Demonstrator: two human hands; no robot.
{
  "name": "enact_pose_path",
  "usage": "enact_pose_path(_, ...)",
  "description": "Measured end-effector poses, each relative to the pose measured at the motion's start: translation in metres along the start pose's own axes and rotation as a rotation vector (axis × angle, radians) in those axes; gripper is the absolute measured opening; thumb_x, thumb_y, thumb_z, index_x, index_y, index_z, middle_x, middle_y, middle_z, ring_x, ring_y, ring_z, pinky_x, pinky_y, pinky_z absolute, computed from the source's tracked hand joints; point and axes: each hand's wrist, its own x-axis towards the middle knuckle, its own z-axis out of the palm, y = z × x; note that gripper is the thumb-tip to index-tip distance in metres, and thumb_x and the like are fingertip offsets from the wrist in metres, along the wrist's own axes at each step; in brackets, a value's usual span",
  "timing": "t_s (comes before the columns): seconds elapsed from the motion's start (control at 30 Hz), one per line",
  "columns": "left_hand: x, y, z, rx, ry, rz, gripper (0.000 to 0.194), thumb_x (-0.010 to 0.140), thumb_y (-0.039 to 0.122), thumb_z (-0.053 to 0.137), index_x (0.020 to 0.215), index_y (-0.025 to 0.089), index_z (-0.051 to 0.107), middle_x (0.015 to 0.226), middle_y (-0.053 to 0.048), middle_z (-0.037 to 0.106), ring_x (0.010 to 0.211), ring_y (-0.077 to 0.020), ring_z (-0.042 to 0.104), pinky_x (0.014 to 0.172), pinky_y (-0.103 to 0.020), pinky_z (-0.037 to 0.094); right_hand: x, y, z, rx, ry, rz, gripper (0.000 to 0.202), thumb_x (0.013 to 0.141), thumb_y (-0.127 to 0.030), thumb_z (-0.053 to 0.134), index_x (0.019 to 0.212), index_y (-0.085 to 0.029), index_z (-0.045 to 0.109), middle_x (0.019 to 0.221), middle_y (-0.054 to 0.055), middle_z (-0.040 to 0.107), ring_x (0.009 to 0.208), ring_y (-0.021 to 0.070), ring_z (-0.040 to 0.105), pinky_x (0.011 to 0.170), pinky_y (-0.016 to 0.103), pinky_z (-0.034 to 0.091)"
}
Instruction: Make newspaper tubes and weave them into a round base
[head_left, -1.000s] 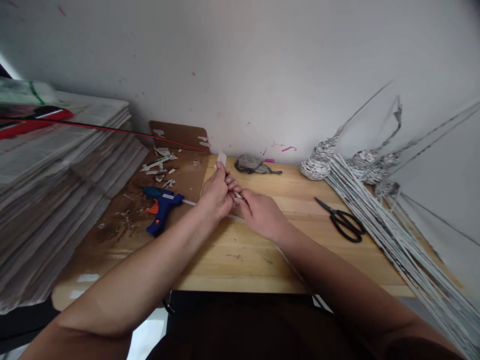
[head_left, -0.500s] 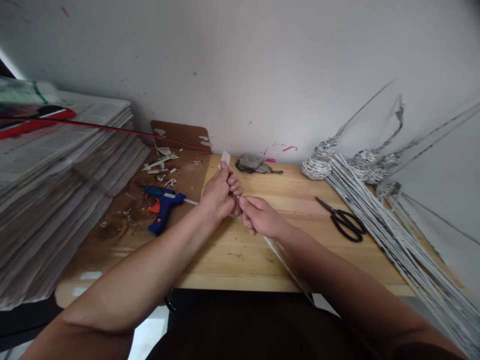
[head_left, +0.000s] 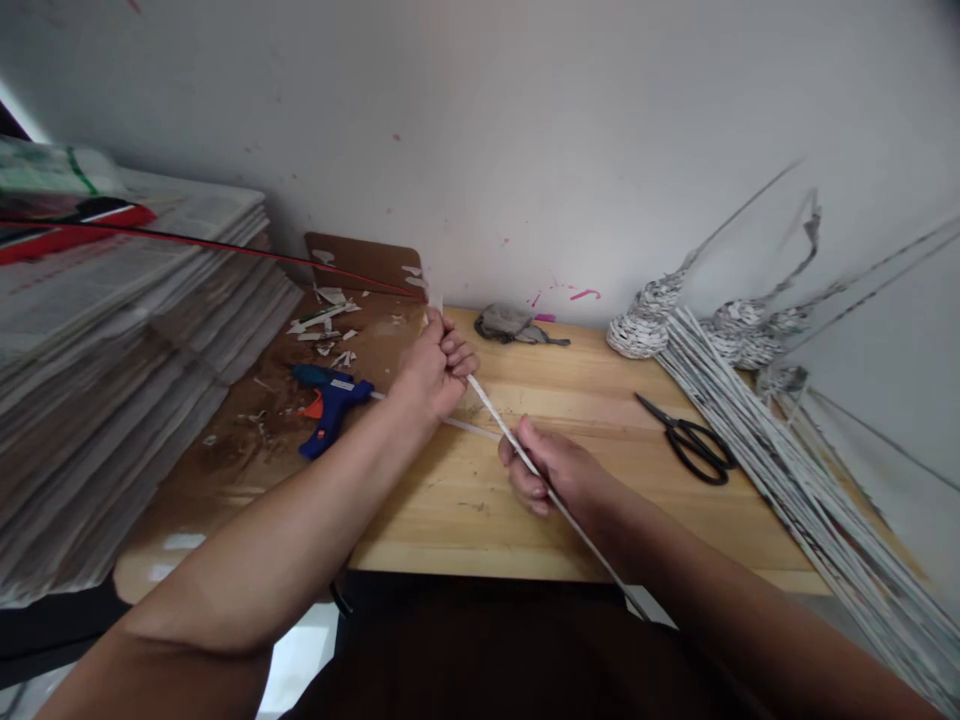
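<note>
My left hand (head_left: 441, 365) is closed around the upper end of a thin white rolled paper tube (head_left: 491, 408), with a flat paper end (head_left: 435, 298) poking out above the thumb. From that hand the tube slants down to the right, towards my body. My right hand (head_left: 551, 468) is loosely curled about its lower part, the tube crossing the bent fingers beside the thumb. Left of my left forearm lies a blue glue gun (head_left: 330, 405) with an orange trigger, a pale glue stick showing at its back.
Black scissors (head_left: 688, 440) and a bundle of paper tubes (head_left: 772, 460) lie on the right, near woven paper gourd shapes (head_left: 637, 328). A grey rag (head_left: 514, 325) rests by the wall. Stacked newspapers (head_left: 172, 330) rise on the left, beside paper scraps (head_left: 322, 322) on a brown board (head_left: 247, 460).
My right hand has moved down and to the right along the paper tube, away from my left hand. A length of tube now shows between them. My left hand shifted slightly left.
</note>
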Motion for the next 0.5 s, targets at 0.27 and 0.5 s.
enact_pose_path(0.27,0.001,0.000,0.001,-0.006,0.012,0.049,0.043,0.098,0.046,0.047,0.065,0.017,0.045,0.048,0.009,0.025,0.035,-0.0039,0.024,0.033,-0.015,0.020,-0.011,-0.001,-0.007,-0.250,0.201,-0.094,0.040,0.099,-0.053,0.037,0.080,-0.022,0.053,0.047,-0.007,0.039,0.041,0.0105,0.035,0.046,0.025,0.030)
enact_pose_path(0.5,0.001,0.004,0.002,-0.021,0.006,0.052,0.043,0.096,0.046,0.050,0.065,0.017,0.045,0.048,0.009,0.025,0.035,-0.0040,0.024,0.033,-0.015,0.020,-0.010,0.010,-0.012,0.200,-0.117,0.062,0.046,0.098,-0.060,0.030,0.081,-0.022,0.050,0.038,-0.012,0.028,0.031,0.0092,0.025,0.037,0.022,0.025)
